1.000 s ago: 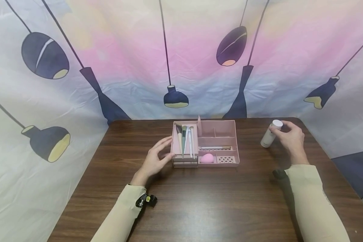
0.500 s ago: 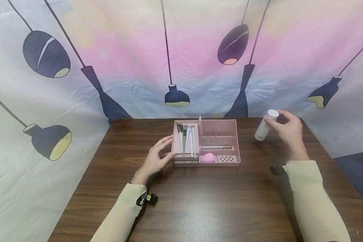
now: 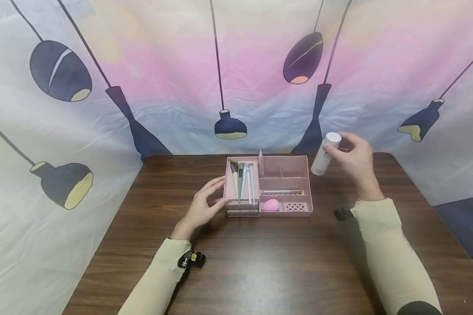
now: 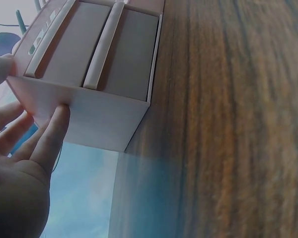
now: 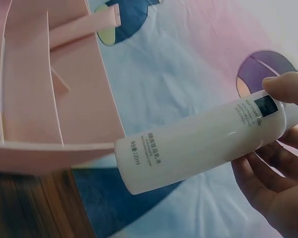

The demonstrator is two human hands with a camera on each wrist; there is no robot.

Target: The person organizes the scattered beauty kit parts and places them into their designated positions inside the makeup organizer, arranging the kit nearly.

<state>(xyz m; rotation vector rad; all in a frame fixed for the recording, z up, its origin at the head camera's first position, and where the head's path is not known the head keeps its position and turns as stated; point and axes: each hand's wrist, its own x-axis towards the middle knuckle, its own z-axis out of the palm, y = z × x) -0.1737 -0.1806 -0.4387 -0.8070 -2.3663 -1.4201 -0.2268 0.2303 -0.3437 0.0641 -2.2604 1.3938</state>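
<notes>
My right hand (image 3: pixel 357 162) pinches a white lotion bottle (image 3: pixel 326 155) near its cap, thumb on one side and fingers on the other. The bottle (image 5: pixel 198 144) is tilted, its base close to the right wall of a pink desk organizer (image 3: pixel 283 168). Its label, in the right wrist view, reads as a 120 ml emulsion. At the organizer's left side, my left hand (image 3: pixel 199 208) rests its fingertips on the outer wall, the thumb at the front edge. In the left wrist view the fingers (image 4: pixel 52 134) lie fairly straight against that wall.
Several makeup brushes (image 3: pixel 242 181) lie in the organizer's top left tray, above two drawers (image 4: pixel 124 54). A pink makeup sponge (image 3: pixel 270 205) and a slim pen-like stick (image 3: pixel 281 191) sit in compartments on the right. The wooden table (image 3: pixel 260 262) ends at a printed backdrop (image 3: pixel 181 87).
My right hand has lifted the lotion bottle and carried it left, from the table's right side to beside the organizer. The left hand stays at the organizer's left wall.
</notes>
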